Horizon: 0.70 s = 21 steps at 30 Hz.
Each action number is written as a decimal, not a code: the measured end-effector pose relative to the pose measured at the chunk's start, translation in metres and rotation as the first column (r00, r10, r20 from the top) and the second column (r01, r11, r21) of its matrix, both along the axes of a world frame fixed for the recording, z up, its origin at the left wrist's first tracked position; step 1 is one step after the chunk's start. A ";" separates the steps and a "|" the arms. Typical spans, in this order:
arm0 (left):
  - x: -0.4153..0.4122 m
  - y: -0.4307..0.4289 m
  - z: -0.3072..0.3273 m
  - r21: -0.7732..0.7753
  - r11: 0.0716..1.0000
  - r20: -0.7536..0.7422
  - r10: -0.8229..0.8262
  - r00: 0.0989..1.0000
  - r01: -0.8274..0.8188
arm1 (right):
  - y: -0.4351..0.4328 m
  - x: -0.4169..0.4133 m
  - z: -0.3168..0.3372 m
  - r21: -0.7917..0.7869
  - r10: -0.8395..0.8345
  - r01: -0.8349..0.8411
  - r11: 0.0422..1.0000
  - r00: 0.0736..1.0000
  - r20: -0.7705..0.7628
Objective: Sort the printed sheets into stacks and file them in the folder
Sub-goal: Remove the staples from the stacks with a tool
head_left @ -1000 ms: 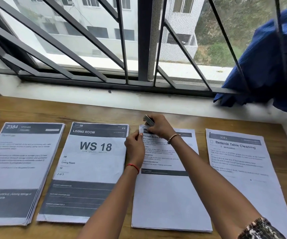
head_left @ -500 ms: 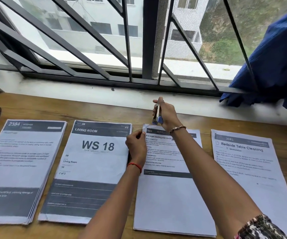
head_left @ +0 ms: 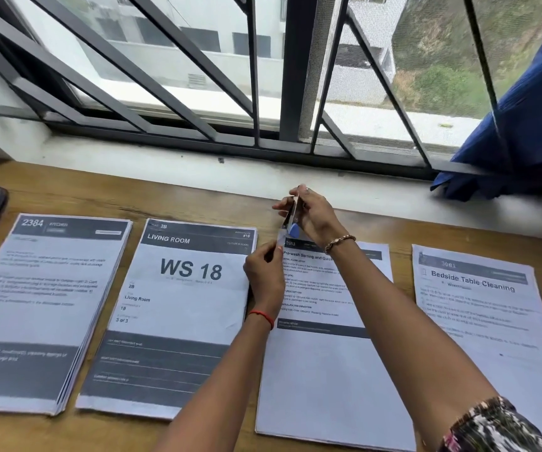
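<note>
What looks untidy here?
The leftmost printed paper stack, headed 2384, is fanned, right edges staggered instead of squared. A dark blue cloth hangs bunched on the window grille. The left hand pinches a corner of the Pre-wash stack; the right hand grips a small metal tool.

Left wrist: red thread (head_left: 262, 318); right: beaded bracelet (head_left: 339, 242), patterned sleeve (head_left: 491, 425).

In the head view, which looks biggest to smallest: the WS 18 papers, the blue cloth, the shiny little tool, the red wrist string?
1. The WS 18 papers and the blue cloth look about alike. The cloth is cut off and farther away, so I won't rank them.
2. The shiny tool.
3. The red wrist string.
</note>
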<state>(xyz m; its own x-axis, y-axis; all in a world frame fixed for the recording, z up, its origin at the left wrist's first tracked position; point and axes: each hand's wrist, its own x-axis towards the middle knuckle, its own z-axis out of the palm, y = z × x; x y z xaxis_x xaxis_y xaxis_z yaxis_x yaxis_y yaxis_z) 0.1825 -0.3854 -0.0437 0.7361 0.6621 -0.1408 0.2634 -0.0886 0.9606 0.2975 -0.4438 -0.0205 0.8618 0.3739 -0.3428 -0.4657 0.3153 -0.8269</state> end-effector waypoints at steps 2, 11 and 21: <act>0.001 0.000 0.000 -0.002 1.000 -0.001 0.000 1.000 0.000 | 0.001 -0.001 -0.001 -0.034 0.038 -0.038 0.999 0.999 0.000; 0.001 0.001 -0.005 0.023 1.000 0.029 -0.016 0.999 0.015 | 0.004 -0.006 -0.001 -0.316 0.195 -0.156 0.936 0.976 0.093; 0.003 0.006 -0.007 -0.070 0.998 0.039 0.006 0.999 -0.003 | -0.002 -0.001 0.003 -0.591 0.345 -0.176 0.787 0.920 0.185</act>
